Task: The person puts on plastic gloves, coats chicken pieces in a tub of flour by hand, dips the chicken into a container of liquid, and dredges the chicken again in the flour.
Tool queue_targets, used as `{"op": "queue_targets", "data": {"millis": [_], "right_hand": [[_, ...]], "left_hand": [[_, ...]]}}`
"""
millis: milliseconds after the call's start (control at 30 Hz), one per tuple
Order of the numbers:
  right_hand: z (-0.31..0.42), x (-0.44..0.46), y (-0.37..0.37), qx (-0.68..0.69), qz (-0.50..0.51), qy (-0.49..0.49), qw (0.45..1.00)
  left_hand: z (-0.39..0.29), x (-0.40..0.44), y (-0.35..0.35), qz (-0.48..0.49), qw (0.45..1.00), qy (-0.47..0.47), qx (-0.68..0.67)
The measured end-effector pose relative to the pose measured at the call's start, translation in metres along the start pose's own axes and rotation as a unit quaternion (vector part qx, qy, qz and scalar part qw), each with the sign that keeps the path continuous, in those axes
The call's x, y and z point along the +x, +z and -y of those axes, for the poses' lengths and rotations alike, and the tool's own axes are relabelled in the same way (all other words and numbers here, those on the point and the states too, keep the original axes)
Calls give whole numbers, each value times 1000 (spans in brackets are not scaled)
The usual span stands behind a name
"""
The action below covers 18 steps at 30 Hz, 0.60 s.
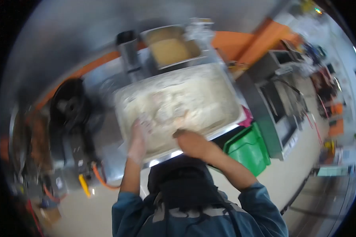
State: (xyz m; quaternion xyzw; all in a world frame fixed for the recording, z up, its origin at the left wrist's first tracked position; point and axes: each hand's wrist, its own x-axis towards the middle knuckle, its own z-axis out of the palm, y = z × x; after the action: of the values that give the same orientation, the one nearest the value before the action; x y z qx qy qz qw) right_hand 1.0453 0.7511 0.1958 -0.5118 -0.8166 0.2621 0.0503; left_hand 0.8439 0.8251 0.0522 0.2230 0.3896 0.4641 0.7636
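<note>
A large rectangular metal tray (pixel 230 89) in front of me holds a bed of pale, flour-like powder (pixel 203 93). Lumpy pieces coated in the powder (pixel 162 112) lie around its middle, too blurred to name. My left hand (pixel 141 132) reaches over the tray's left part, whitish as if dusted or thinly gloved; its fingers are smeared by motion. Over the front side of the tray is my right hand (pixel 192 143), bent inward at the wrist. Just beyond it shows a small orange-pink patch (pixel 182 119). Blur hides whether either hand grips anything.
Behind the tray stand a metal pan of yellowish crumbs (pixel 170 49) and a tall metal container (pixel 128 51). A black round pan or burner (pixel 70 102) sits at left. Below right is a green bin (pixel 249 152), near a metal appliance (pixel 271 102).
</note>
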Motion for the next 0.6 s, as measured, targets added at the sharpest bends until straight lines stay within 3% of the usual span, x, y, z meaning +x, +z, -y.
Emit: {"op": "queue_targets", "data": {"millis": [33,100,133,167,233,333,433,600], "right_hand": [[-3,1,14,-34,18,-6,999],[-20,12,58,-47,-19,-6,999],[-27,16,76,-77,-92,-37,992],[-29,19,77,-58,-110,-49,991],[-16,17,47,-80,38,38,995],[-38,29,60,-72,49,115,990],[-48,41,68,-66,-13,139,988],[-60,35,61,-64,-4,171,983]], "left_hand": [[-8,-18,15,-16,999,28,-39],[9,4,-26,81,994,-13,-71],[7,24,-35,3,993,-108,-50],[9,33,-43,62,978,-145,-138],[-7,9,-7,35,991,-118,-54],[-18,-12,25,14,994,-110,-18],[-15,-13,35,11,993,-118,-3],[-15,-26,48,40,994,-102,2]]}}
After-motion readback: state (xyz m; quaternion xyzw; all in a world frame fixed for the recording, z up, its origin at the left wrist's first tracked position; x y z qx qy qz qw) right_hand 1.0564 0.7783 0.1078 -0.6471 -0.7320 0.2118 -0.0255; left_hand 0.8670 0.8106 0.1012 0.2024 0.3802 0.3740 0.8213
